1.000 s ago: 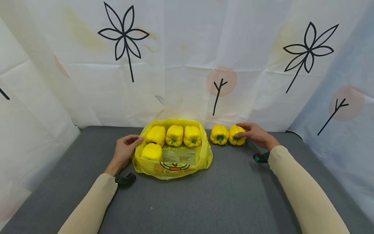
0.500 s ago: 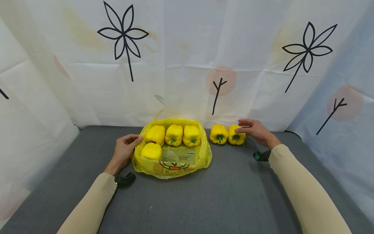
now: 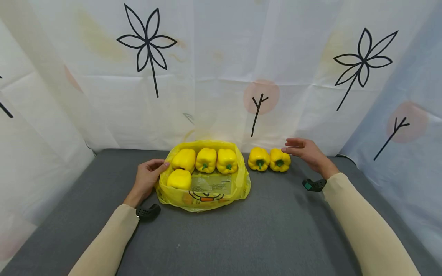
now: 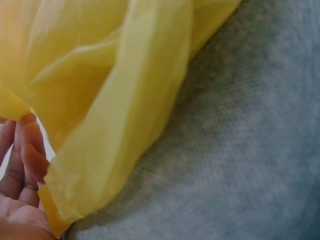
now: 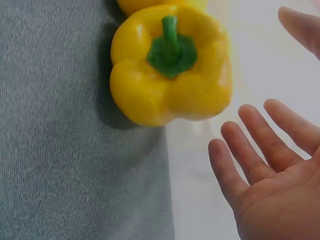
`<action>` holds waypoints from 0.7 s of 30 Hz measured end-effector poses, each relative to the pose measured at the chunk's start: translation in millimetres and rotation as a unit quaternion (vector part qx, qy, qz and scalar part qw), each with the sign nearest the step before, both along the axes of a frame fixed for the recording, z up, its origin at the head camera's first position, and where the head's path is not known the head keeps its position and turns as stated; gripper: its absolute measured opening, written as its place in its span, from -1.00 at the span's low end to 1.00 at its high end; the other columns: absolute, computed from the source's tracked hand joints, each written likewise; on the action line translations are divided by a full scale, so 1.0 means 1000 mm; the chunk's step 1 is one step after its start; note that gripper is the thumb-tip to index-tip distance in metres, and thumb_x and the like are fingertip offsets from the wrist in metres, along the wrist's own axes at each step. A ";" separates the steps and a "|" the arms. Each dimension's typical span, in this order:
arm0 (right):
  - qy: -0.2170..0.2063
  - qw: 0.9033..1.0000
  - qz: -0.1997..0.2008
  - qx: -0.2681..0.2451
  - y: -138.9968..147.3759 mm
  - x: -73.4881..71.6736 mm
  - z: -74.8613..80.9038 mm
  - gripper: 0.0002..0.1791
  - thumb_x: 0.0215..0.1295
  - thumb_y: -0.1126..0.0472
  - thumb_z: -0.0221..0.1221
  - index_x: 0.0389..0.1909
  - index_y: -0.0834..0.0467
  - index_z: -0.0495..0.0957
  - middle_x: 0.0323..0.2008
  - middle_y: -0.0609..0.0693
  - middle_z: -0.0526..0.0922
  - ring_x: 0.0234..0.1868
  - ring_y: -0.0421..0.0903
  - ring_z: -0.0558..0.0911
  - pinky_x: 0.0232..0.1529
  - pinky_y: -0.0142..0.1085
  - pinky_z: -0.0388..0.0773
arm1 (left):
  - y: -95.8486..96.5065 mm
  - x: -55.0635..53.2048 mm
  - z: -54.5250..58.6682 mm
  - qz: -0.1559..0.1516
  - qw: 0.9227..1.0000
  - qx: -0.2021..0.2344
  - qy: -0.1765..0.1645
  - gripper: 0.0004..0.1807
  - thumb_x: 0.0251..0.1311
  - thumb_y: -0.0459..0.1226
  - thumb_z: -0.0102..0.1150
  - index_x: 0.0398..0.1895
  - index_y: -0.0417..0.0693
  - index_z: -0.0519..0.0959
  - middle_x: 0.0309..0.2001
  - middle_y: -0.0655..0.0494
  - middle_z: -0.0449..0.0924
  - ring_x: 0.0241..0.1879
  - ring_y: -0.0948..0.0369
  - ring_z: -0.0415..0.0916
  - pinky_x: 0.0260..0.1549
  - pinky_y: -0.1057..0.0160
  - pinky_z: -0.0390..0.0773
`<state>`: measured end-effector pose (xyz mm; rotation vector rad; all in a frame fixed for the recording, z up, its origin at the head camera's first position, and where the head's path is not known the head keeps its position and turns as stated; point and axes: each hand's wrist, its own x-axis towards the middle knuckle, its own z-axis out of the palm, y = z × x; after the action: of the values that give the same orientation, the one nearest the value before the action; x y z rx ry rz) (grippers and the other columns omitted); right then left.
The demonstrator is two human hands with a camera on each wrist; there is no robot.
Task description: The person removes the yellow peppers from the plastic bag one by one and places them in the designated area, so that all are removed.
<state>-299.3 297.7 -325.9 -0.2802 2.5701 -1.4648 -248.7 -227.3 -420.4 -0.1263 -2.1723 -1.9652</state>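
A yellow plastic bag (image 3: 241,188) stands with its mouth spread wide. Several yellow bell peppers (image 3: 206,160) lie inside, in a back row with one in front at the left. My left hand (image 3: 146,177) pinches the bag's left rim between thumb and fingers; the left wrist view shows its fingers (image 4: 31,142) against the yellow film. To the right of the bag, two more bell peppers sit side by side, the left one (image 3: 259,159) and the right one (image 3: 280,160). My right hand (image 3: 307,153) is beside and above the right pepper, fingers spread, holding nothing.
A grey cloth-covered table (image 3: 221,241) lies under everything. A white printed curtain (image 3: 221,103) hangs close behind the bag and peppers, with more fabric at both sides. Each wrist wears a black band (image 3: 148,212).
My right hand has let go of the rightmost bell pepper and drawn back up and to the right, its fingers opening. The left hand stays on the bag's rim.
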 end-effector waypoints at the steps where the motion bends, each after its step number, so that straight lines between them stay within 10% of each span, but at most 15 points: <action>1: 0.001 1.000 -0.001 0.000 0.000 0.001 0.000 -0.14 0.45 0.02 0.25 0.56 0.32 0.07 0.47 0.37 0.20 0.46 0.32 0.20 0.45 0.23 0.06 | 0.000 0.000 0.000 0.000 1.000 0.000 -0.001 -0.54 0.38 -0.22 0.30 0.08 -0.51 0.57 -0.29 0.30 0.65 -0.27 0.31 0.58 -0.28 0.41 0.62; 21: 0.039 0.999 0.005 0.007 -0.024 0.014 0.013 -0.14 0.39 0.00 0.31 0.53 0.29 0.17 0.46 0.29 0.28 0.44 0.26 0.28 0.43 0.23 0.12 | -0.001 -0.002 -0.004 -0.008 1.000 0.005 0.002 -0.54 0.38 -0.22 0.29 0.09 -0.51 0.56 -0.28 0.30 0.65 -0.27 0.30 0.58 -0.28 0.41 0.62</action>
<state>-285.0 273.9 -312.5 -0.3555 2.6351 -1.4598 -250.7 -228.0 -423.9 -0.1461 -2.1653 -1.9810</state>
